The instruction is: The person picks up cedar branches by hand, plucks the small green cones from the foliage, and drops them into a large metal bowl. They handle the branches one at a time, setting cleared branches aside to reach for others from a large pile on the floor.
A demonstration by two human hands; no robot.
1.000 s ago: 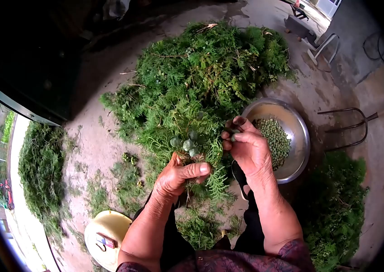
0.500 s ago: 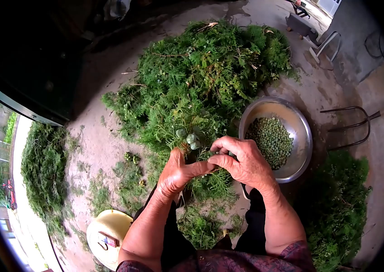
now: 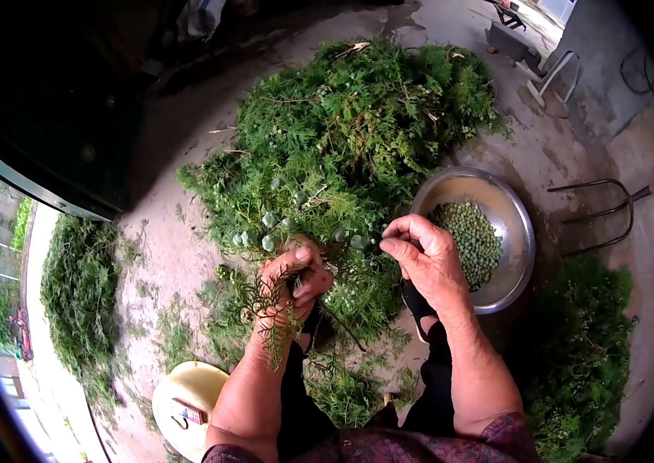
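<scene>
My left hand (image 3: pixel 296 274) is closed round a cypress sprig (image 3: pixel 271 305), whose leafy ends hang over the wrist. Several pale blue-green cones (image 3: pixel 269 220) show just beyond its fingers. My right hand (image 3: pixel 427 258) is to the right, thumb and forefinger drawn together; anything between them is too small to make out. A little left of those fingertips is another green cone (image 3: pixel 358 241), apart from them. Beside my right hand stands a steel bowl (image 3: pixel 518 239) with many small green cones (image 3: pixel 470 243) in it.
A large heap of cut cypress branches (image 3: pixel 358 123) lies ahead. More greenery lies in piles at the left (image 3: pixel 80 293) and lower right (image 3: pixel 574 363). A pitchfork (image 3: pixel 624 204) rests right of the bowl. A yellow stool (image 3: pixel 176 393) with small items is at lower left.
My hands have moved apart. The left has turned and now grips a sprig with its leaves over the wrist; the right has shifted slightly right, toward the bowl.
</scene>
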